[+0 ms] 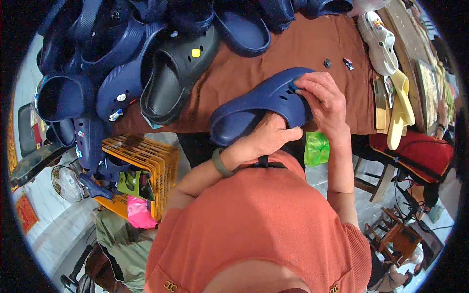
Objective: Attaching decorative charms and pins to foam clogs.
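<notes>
A navy clog [239, 110] with holes in its upper lies tilted over the front edge of the brown cloth. My left hand [271, 134] has its fingers inside the foot opening, where the shoe hides them, and its thumb outside. At the toe end my right hand [323, 95] pinches a small blue shoe charm [293, 86] against one of the holes; the fingers partly cover it. On the cloth beyond lie a dark round charm [327, 63] and a small multicoloured charm [348, 64]. A black clog [171, 78] with a yellow charm [196, 52] stands to the left.
Several navy clogs [66, 100] crowd the far and left side of the brown-covered table [303, 44]. White clogs [378, 44] and a yellow slipper [399, 107] are at the right edge. Below left is an orange crate [163, 171]; a green bag [316, 149] hangs near my right forearm.
</notes>
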Available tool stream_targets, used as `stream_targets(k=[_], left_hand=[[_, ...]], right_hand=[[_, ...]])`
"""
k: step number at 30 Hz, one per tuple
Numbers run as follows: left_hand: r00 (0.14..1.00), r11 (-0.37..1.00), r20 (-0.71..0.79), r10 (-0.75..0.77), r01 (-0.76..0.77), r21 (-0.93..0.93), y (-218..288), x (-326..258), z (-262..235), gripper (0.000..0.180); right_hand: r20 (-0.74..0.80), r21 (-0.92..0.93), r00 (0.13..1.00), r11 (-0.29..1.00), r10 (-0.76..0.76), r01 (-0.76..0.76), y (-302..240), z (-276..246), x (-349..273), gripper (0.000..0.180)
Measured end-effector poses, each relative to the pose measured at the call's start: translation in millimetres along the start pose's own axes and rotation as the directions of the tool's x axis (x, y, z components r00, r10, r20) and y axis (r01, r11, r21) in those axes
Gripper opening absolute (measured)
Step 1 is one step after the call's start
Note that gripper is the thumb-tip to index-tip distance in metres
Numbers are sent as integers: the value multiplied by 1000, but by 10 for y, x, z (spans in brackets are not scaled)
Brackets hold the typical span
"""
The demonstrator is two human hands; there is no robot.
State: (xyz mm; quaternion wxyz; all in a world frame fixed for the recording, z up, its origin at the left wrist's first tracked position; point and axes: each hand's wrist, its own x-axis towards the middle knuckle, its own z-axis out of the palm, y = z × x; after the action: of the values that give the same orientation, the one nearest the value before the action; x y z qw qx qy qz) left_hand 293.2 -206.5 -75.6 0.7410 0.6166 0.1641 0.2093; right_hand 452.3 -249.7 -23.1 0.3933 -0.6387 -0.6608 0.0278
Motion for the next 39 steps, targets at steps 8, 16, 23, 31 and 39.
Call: stream_targets(k=[8,16,23,31,39], left_hand=[[993,995,70,-98,99,-15,106,4,-14,44],[962,953,94,-255,267,-144,111,11,-55,40],[975,967,70,-212,219,-127,165,3,-26,41],[992,992,50,-118,120,-34,77,-27,10,48],[997,998,62,-52,49,51,69,-23,-19,50]], right_hand=[[-64,-13,998,1000,15,-16,33,-72,-100,23],[-437,828,438,542,785,-144,263,-502,-905,21],[-322,842,372,443,871,-309,107,-464,-1055,20],[-193,195,959,966,210,-172,-126,-155,-394,22],[19,-19,991,991,-130,131,-122,-37,-24,20]])
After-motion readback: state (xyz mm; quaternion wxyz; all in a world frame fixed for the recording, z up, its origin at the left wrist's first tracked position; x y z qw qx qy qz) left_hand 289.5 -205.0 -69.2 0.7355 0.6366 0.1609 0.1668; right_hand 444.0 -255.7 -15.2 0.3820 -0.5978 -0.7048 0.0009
